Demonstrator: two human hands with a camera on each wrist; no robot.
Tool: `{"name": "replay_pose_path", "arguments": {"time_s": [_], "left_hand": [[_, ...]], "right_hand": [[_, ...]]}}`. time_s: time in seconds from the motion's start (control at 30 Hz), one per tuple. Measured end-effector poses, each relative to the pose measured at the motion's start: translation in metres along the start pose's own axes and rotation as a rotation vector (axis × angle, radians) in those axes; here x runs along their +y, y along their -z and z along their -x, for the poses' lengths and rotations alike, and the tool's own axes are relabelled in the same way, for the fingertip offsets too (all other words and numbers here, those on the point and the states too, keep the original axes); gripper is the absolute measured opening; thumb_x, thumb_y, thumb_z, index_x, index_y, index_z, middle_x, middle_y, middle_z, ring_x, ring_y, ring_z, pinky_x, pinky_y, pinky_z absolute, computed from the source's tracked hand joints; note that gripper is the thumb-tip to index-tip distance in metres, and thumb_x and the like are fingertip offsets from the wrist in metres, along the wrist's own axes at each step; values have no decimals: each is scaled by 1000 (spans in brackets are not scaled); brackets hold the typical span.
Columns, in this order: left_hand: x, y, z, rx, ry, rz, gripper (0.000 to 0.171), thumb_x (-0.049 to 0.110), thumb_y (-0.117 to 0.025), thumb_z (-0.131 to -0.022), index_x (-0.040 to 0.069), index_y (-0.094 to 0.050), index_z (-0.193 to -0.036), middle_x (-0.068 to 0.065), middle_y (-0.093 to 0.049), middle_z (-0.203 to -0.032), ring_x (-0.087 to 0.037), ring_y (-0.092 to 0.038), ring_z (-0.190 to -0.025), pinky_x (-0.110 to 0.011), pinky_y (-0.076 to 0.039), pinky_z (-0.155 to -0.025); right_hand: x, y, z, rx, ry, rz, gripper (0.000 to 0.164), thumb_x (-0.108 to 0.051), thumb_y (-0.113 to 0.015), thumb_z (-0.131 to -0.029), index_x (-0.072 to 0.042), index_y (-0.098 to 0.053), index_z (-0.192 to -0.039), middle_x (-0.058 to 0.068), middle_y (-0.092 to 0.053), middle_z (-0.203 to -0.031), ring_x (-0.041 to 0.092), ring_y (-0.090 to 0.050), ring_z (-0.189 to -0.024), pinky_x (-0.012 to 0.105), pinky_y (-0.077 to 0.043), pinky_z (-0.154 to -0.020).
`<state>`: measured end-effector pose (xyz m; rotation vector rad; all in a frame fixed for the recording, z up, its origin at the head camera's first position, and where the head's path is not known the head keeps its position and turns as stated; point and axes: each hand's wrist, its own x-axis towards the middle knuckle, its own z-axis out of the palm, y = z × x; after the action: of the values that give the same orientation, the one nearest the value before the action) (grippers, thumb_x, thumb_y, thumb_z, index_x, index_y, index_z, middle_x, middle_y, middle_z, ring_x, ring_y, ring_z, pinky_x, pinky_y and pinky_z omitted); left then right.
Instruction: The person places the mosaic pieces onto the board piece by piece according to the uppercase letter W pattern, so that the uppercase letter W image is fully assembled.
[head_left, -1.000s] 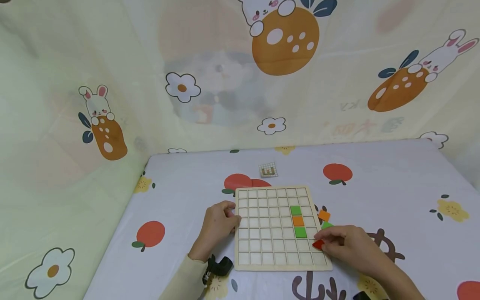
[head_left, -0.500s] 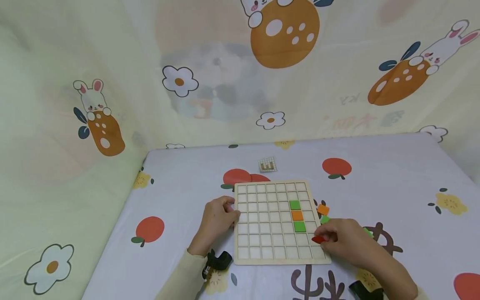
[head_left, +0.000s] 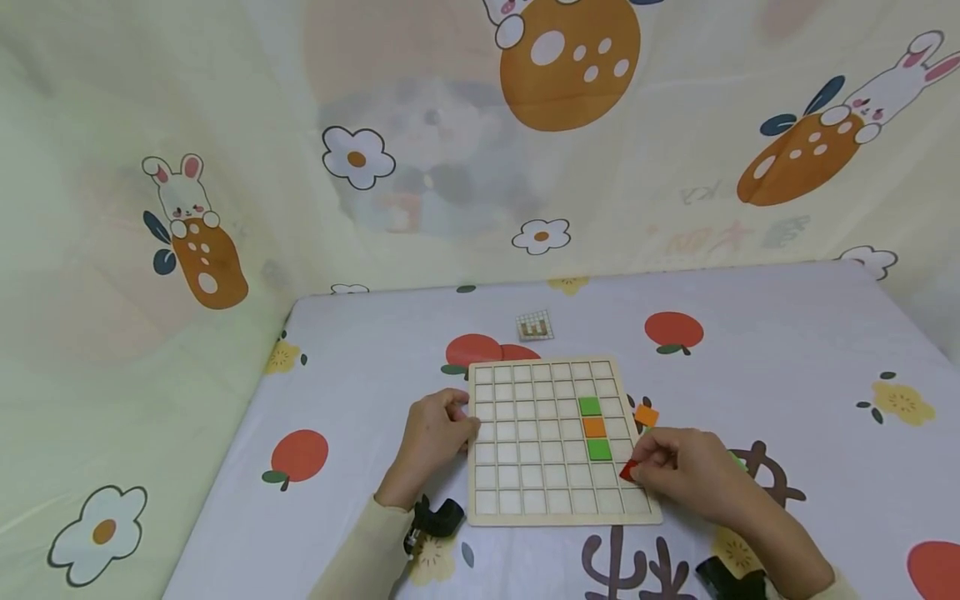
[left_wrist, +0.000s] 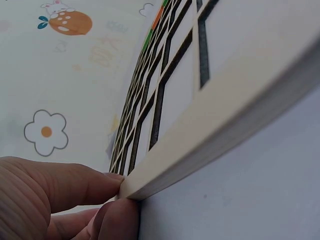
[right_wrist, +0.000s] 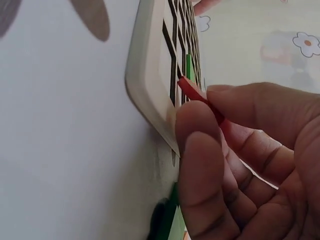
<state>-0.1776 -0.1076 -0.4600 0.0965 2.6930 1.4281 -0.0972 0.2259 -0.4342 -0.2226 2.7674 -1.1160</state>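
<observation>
A light wooden grid board point(head_left: 520, 453) lies flat on the patterned tablecloth. In the head view, my left hand point(head_left: 432, 439) is at its left edge; the left wrist view shows thumb and finger pinching the board's rim point(left_wrist: 200, 131). My right hand point(head_left: 697, 477) pinches a small red tile point(head_left: 627, 472) over the board's right side. The red tile point(right_wrist: 196, 94) is tilted between thumb and fingers in the right wrist view, close above the cells. Three tiles sit in one column of the grid: a green tile point(head_left: 589, 406), an orange tile point(head_left: 594, 427) and another green tile point(head_left: 599, 450).
A loose orange tile point(head_left: 646, 415) lies right of the board. Another green tile point(head_left: 738, 460) is partly hidden behind my right hand. A small pattern card point(head_left: 534, 326) lies beyond the board. A printed curtain point(head_left: 435, 267) hangs behind the table.
My right hand has shifted slightly with the red tile, which is now tilted differently over the board's right cells. The whole head view has shifted a little upward. My left hand stays at the rim.
</observation>
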Motion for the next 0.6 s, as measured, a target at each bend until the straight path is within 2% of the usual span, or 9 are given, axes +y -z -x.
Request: {"name": "replay_pose_path", "arguments": {"time_s": [0.17, 0.3, 0.6], "left_hand": [[1, 1, 0, -2, -3, 1, 34, 5, -76, -87, -5, -70, -119, -2, -62, -73, -11, -58, -55, -27, -50, -52], [2, 1, 1, -3, -5, 1, 34, 5, -76, -87, -5, -70, -119, -2, -61, -72, -11, -58, -55, -27, -50, -52], [1, 1, 0, 2, -25, -14, 33, 4, -75, -86, -7, -70, -117, -2, -61, -72, -11, -56, -54, -26, -49, -52]], "right_hand": [[1, 1, 1, -12, -32, -58, 6, -12, -80, -88, -14, -76, -92, -6, -67, -76, 8, -58, -66, 23, -49, -60], [2, 2, 1, -27, -45, -78, 10, -7, -77, -87, -11, -78, -96, -4, -70, -82, 11, -59, -71, 23, -50, -64], [2, 2, -2, -28, -51, -57, 8, -9, -77, -88, -14, -78, -94, -4, -65, -77, 12, -56, -70, 23, -48, -59]]}}
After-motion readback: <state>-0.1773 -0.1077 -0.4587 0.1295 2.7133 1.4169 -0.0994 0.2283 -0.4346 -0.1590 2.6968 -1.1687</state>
